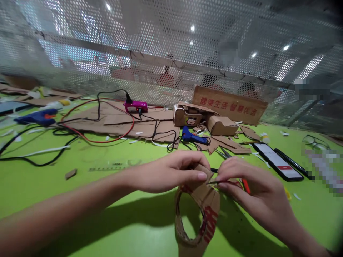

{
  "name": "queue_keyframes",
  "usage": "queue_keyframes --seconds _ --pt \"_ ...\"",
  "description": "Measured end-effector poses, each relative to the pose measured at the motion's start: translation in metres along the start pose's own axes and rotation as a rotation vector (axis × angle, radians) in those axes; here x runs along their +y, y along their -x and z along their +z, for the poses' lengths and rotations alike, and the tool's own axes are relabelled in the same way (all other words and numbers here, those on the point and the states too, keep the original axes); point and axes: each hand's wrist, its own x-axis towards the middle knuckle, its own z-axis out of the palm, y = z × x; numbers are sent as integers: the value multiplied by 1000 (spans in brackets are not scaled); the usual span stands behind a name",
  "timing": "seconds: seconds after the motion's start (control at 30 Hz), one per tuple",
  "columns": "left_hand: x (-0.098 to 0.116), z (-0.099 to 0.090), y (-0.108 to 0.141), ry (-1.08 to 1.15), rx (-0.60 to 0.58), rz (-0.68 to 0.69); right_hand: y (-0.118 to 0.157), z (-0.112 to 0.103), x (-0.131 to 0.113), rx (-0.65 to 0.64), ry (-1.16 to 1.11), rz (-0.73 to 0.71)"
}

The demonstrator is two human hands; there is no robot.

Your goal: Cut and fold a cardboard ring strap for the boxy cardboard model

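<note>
A cut cardboard piece (211, 203) with a large round hole and red print hangs upright above the green table. My left hand (171, 173) is closed on its top edge, thumb in front and fingers behind. My right hand (254, 189) is closed too, its thumb and forefinger pinching a thin cardboard strip (213, 182) at the piece's upper right edge. Whether that strip is torn loose cannot be made out. Just behind my right hand lie the grey blades of scissors (225, 152) and a red-orange part (245, 186), mostly hidden.
A blue glue gun (194, 136) lies beyond my hands, another blue glue gun (37, 117) at the left. A magenta power box (135, 106) with cables, cardboard scraps (230, 145), a cardboard model (222, 125), a phone (277, 160) and eyeglasses (316, 142) are on the table. Perforated mesh (160, 46) stands behind.
</note>
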Motion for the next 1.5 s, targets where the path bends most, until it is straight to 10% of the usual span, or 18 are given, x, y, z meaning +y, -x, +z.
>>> queue_keyframes --seconds 1.5 --pt "9 11 7 116 -35 -7 10 -3 -1 60 7 -140"
